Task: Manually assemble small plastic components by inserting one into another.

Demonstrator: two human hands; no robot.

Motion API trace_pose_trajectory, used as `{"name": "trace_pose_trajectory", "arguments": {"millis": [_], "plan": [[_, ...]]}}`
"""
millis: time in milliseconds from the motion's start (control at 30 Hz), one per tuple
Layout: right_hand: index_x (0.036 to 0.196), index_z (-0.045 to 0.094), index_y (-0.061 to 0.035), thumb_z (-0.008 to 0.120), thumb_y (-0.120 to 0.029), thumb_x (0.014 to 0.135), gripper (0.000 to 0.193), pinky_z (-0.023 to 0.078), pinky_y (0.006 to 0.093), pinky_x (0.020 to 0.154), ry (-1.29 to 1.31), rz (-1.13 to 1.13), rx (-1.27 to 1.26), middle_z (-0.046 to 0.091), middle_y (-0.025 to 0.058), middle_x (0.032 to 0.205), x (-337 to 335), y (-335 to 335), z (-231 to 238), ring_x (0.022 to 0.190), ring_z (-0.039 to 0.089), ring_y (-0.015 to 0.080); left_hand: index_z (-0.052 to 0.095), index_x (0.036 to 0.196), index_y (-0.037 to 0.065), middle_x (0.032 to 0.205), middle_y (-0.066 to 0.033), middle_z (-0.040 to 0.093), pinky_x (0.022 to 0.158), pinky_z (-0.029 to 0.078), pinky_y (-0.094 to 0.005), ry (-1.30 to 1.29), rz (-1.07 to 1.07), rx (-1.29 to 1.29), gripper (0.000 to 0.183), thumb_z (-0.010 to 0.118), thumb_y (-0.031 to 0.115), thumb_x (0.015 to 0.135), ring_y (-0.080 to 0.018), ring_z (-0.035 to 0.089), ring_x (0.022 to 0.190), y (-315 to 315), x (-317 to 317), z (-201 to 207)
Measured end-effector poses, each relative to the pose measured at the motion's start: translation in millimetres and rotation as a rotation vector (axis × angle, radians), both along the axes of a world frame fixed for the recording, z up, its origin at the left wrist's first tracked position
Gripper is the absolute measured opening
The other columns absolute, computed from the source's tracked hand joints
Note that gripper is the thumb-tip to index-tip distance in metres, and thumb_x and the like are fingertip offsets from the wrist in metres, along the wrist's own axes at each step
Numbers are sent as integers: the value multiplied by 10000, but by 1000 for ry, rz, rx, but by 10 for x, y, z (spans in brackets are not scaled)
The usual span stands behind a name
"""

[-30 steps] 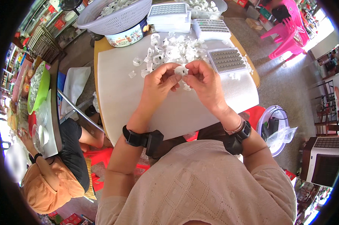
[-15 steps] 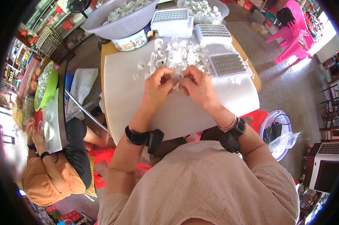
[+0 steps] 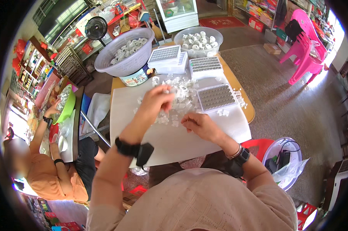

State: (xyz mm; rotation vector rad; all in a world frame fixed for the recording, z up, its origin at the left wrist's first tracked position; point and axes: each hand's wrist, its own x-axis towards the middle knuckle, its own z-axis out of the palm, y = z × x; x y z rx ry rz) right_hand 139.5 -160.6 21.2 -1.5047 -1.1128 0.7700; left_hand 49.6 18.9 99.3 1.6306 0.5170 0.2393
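A loose pile of small white plastic parts (image 3: 186, 93) covers the middle of the white-topped table (image 3: 131, 115). Over the pile's near left side is my left hand (image 3: 155, 101), its fingers bent and their tips smeared by motion, so I cannot make out a hold. My right hand (image 3: 201, 126) hovers lower and to the right, thumb and fingers drawn together; anything between them is hidden. Just beyond it lies a clear tray (image 3: 217, 97) with rows of small dark metal pieces.
At the back stand a lavender basket (image 3: 124, 57) and a clear tub (image 3: 199, 40) of white round parts, beside stacked trays (image 3: 168, 57) and another filled tray (image 3: 206, 67). A co-worker (image 3: 56, 165) sits left by a green basin (image 3: 66, 104). A bucket (image 3: 284, 161) stands right.
My hands have parted from a small white round part held between them. The left moved toward the pile, the right stayed nearer me. The view tilted up, and the co-worker's hand reached the green basin.
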Motion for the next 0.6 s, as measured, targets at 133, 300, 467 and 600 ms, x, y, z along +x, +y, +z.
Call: {"name": "trace_pose_trajectory", "arguments": {"millis": [133, 300, 467, 600], "plan": [[995, 585, -18, 540, -92, 912, 120, 441, 232, 576, 266, 57, 68, 573, 23, 715, 86, -102, -82, 642, 527, 76, 524, 1167, -41, 872, -77, 613, 647, 498, -268, -315, 41, -44, 339, 582, 95, 862, -142, 594, 724, 293, 980, 284], [997, 607, -40, 547, -68, 912, 108, 417, 202, 568, 290, 29, 96, 557, -19, 743, 60, -130, -124, 656, 498, 51, 501, 1214, -36, 1002, -121, 630, 719, 516, -290, -220, 45, -20, 378, 586, 115, 879, -184, 623, 826, 253, 1094, 283], [1006, 601, -46, 530, -48, 916, 115, 445, 216, 611, 334, 8, 137, 562, -13, 750, 110, -112, -274, 690, 521, 57, 600, 1100, -2, 962, -79, 644, 714, 505, -272, -60, 80, 216, 275, 592, 172, 887, -147, 619, 810, 312, 187, -87], [979, 604, -36, 526, -31, 914, 101, 426, 202, 579, 312, -7, 163, 566, -14, 735, 106, -125, -210, 646, 500, 53, 633, 1027, 12, 859, -20, 633, 691, 471, -232, 115, 289, 421, 224, 612, 174, 874, -94, 584, 762, 433, -623, -303]]}}
